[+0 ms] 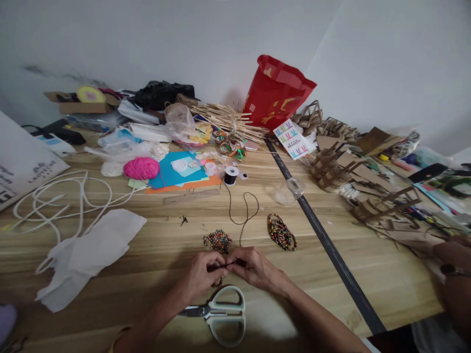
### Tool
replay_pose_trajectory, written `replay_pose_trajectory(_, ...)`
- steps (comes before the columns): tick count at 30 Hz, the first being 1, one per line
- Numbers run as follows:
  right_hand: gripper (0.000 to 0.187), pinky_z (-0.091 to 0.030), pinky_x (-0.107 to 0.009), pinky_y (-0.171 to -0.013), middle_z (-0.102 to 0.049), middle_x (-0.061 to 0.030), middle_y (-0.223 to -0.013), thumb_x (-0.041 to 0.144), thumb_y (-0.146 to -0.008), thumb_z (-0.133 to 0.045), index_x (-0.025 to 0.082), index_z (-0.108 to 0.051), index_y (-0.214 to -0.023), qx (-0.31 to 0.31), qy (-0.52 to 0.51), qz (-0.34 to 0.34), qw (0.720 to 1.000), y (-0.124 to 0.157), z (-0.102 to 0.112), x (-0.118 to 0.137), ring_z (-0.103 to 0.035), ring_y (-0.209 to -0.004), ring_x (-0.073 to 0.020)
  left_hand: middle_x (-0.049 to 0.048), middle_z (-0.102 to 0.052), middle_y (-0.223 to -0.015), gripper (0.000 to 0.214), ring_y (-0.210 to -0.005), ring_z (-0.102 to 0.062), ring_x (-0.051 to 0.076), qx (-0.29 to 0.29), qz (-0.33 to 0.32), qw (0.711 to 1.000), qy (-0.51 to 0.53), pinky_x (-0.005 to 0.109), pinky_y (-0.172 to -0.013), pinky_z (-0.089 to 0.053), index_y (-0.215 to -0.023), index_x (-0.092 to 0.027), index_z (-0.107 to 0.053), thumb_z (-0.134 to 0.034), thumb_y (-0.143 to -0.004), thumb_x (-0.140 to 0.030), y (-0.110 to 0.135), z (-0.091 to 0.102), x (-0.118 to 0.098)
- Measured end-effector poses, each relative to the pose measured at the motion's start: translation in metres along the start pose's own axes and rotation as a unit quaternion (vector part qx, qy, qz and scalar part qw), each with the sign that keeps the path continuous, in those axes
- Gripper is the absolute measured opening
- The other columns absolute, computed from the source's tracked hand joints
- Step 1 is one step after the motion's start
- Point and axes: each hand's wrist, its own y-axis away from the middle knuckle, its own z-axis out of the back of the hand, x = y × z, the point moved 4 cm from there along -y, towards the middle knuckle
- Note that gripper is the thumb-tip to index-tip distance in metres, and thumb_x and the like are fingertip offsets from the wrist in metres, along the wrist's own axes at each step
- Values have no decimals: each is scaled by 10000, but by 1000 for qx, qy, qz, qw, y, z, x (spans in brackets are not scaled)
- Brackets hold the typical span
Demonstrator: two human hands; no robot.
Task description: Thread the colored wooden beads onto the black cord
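Note:
Fingertips of my left hand (207, 268) and my right hand (252, 267) nearly meet, both pinching a thin black cord (231, 212). This cord loops over the table from a white spool of black cord (231, 175) down to my right hand. A few strung beads (218, 282) show under my left fingers, the rest hidden by the hand. Just beyond my hands lies a pile of loose multicoloured beads (218, 240). To the right is a coiled bead strand (281, 232). Scissors with pale handles (227, 314) rest close to my wrists.
A crumpled white sheet (91, 255) and white tubing (83, 201) lie at left. Pink yarn (142, 168), blue paper (172, 169) and a ruler (191, 196) sit farther back. A red bag (275, 93) stands behind. Small woven baskets (331, 166) and another person's arm (456, 274) are at right.

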Motion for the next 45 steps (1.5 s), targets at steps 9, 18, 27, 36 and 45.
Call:
replay_pose_trajectory(9, 88, -405, -183, -633, -602, -15, -799, 131, -885, -535, 151, -620, -891, 34, 59, 22, 997, -2, 2, 1, -556, -703, -114, 18, -685, -684, 115, -670, -605, 176, -11, -48, 987, -154, 258, -637, -432, -711, -192, -662, -564, -737, -245, 2, 14, -11)
replay_pose_trajectory(18, 102, -405, -184, -651, -642, -19, -813, 76, -850, -570, 155, -633, -838, 131, 113, 47, 984, 1, 4, -12, -577, -734, -121, 107, -679, -1042, 232, -987, -601, 265, -219, -97, 885, -400, 374, -902, -436, -938, -171, -673, -481, -825, -239, -34, 115, -24)
replay_pose_trajectory(27, 117, -409, -175, -625, -645, -6, -791, 66, -840, -581, 159, -651, -854, 143, 108, 40, 983, 1, 3, -20, -572, -684, -105, 169, -626, -1014, 275, -1066, -528, 344, -261, -20, 824, -502, 438, -928, -399, -905, -137, -645, -611, -720, -338, -79, 215, 10)
replay_pose_trajectory(36, 99, -417, -181, -647, -662, -17, -823, 89, -856, -576, 157, -645, -876, 139, 114, 31, 983, 2, 1, -24, -592, -727, -115, 54, -647, -750, 169, -739, -615, 242, -240, 17, 863, -445, 302, -638, -419, -750, -191, -547, -579, -724, -354, -64, 209, 13)
replay_pose_trajectory(45, 102, -413, -177, -627, -631, -14, -812, 83, -857, -570, 153, -644, -860, 134, 95, 51, 985, 2, 2, -25, -574, -707, -107, -38, -610, -607, 174, -511, -438, 94, -255, -34, 964, -65, 241, -538, -353, -694, -156, -579, -635, -717, -319, -5, 186, -17)
